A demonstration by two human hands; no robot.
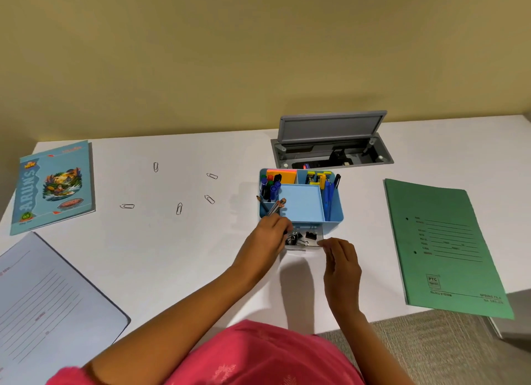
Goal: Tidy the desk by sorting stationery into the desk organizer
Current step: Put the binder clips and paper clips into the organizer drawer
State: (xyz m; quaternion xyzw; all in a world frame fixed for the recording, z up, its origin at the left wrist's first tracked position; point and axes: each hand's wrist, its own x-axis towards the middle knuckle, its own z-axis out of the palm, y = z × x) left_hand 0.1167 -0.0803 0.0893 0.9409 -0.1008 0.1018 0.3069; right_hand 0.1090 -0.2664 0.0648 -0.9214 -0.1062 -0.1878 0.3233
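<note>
**Q:** Where is the desk organizer, and what is it made of?

**A:** It is a light-blue, smooth plastic box with rounded corners, standing mid-desk in front of the grey hinged cable hatch, whose lid is raised. A clear drawer is pulled out at its front and holds black binder clips.

**Q:** What is in the compartments?

**A:**
- Rear left: markers, beside orange and yellow sticky notes.
- Front left: wooden pencils, tilted.
- Right: blue pens.
- Centre: a square tray, bare.

**Q:** How do the hands stand?

**A:** The left hand has its fingers curled over the drawer's left end, among the clips — whether they pinch one cannot be told. The right hand has loose, nearly straight fingers, with the tips at the drawer's right front corner and gripping nothing.

**Q:** What stationery is loose?

**A:** Five thin wire paper clips lie scattered on the matte white desk, left of the organizer and well apart from each other.

**Q:** What else is on the desk?

**A:** A flat green card file lies to the right, and a glossy blue notebook lies far left.
</note>
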